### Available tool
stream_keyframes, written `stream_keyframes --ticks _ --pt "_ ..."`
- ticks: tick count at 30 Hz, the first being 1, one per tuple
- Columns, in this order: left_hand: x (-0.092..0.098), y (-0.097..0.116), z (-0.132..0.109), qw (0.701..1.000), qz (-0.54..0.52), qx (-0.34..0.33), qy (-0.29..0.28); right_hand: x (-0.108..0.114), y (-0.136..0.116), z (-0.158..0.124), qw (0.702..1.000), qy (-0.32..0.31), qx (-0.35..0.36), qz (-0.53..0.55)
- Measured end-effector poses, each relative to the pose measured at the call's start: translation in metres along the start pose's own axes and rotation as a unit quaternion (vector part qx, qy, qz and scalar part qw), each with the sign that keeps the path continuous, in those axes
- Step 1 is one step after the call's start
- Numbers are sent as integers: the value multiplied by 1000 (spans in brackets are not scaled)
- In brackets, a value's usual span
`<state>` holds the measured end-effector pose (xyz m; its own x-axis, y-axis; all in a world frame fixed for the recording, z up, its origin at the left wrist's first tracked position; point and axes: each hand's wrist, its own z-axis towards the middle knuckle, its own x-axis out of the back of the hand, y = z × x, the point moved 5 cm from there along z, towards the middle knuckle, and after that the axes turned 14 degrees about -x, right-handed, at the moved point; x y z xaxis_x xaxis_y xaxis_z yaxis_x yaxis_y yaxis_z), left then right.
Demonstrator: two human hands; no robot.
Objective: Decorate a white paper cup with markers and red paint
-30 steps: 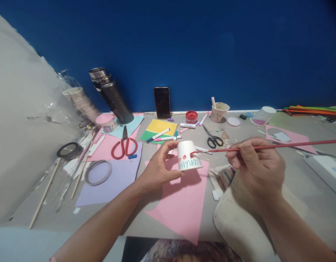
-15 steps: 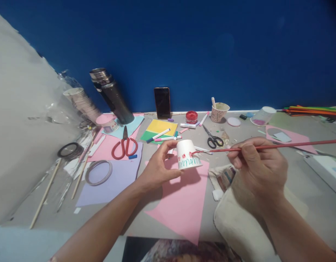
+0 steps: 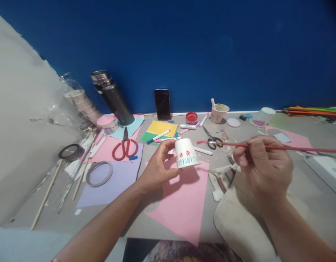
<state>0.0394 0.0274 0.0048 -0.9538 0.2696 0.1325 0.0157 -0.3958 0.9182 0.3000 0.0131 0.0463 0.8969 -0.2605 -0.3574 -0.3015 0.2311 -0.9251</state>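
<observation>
My left hand grips a white paper cup turned upside down above the table, thumb low and fingers behind it. Green wavy strokes run round the cup near its rim, with small red painted marks above them. A thin red paintbrush is pinched in my right hand, lying nearly level. Its red-tipped bristles are just right of the cup, apart from it. Under the cup lies a pink sheet. Behind stands an open pot of red paint.
Around the cup lie red-handled scissors, black scissors, markers and a tape ring. A flask, stacked cups and a phone stand at the back. A cream cloth lies below my right hand.
The paintbrush tip has come off the cup and moved right and slightly up with my right hand. The cup has turned a little in my left hand, shifting its red marks leftward.
</observation>
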Motion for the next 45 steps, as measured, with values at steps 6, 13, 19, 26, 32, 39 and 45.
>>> stream_keyframes --ticks 6,13,19,26,32,39,45 --pt "-7 0 -2 999 -31 -12 -24 -3 9 -1 987 -64 6 -151" --pt "-16 3 -4 994 -88 -24 -66 -18 20 -11 877 -261 118 -385" --pt "-12 8 -4 994 -11 -31 -107 -22 23 -12 841 -274 202 -420" --pt "-15 18 -4 965 205 -87 -135 -26 30 -15 812 -300 214 -452" --pt "-6 20 -1 951 286 -113 -30 -14 11 -13 901 -186 155 -360" --pt "4 21 1 929 363 -77 12 4 13 -5 990 1 51 -132" --pt "6 20 2 955 292 -31 31 -1 15 -5 998 10 -21 -51"
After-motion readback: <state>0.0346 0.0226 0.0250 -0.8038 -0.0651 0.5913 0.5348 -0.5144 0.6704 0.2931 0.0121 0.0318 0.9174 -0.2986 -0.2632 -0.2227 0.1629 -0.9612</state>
